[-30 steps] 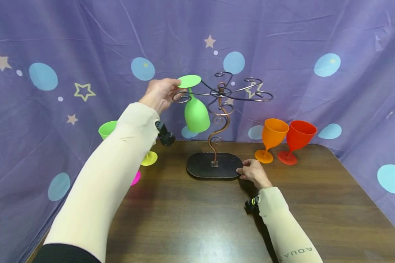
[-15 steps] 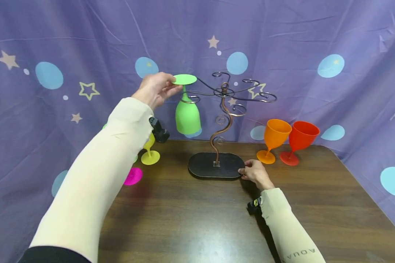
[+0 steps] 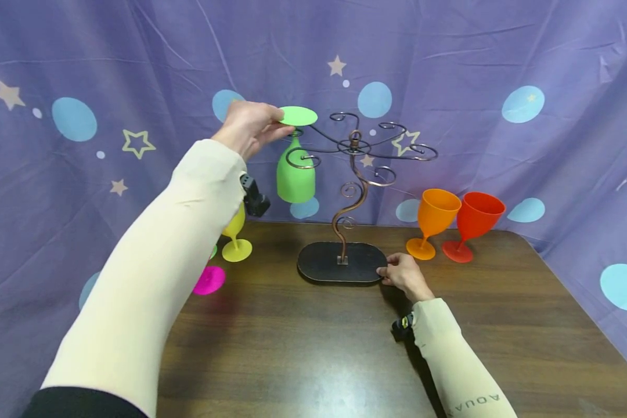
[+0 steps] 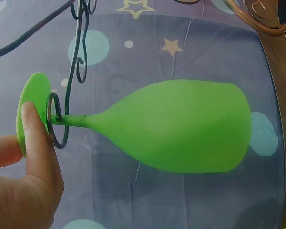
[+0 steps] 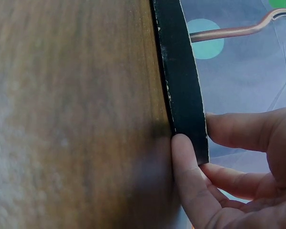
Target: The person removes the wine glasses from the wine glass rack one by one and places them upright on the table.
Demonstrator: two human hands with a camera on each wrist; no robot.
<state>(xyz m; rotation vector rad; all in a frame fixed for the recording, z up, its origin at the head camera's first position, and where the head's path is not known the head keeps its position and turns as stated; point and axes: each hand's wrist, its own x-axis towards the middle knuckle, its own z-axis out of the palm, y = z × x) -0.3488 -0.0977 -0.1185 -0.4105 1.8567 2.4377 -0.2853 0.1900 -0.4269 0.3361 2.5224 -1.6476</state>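
Observation:
In the head view, my left hand (image 3: 253, 128) pinches the foot of a light green goblet (image 3: 295, 174), which hangs upside down at the left of a metal goblet rack (image 3: 354, 145). The left wrist view shows the goblet's stem (image 4: 76, 121) within a curled hook (image 4: 49, 114) of the rack, close under the foot, with fingers (image 4: 35, 143) on the foot. My right hand (image 3: 404, 274) grips the right end of the rack's black oval base (image 3: 319, 262). Up close, thumb and fingers (image 5: 183, 152) hold the base's edge (image 5: 181, 71) from both sides.
Right of the rack, an orange goblet (image 3: 435, 215) and a red goblet (image 3: 475, 217) stand upright on the wooden table (image 3: 292, 337). A yellow goblet (image 3: 235, 232) and a magenta foot (image 3: 210, 281) show partly behind my left arm. A patterned purple curtain (image 3: 162, 58) hangs behind.
My left hand has moved the green goblet left, then slightly up, at the rack's left hooks. The rack's upper arms have turned a little. The right hand has kept its grip on the base.

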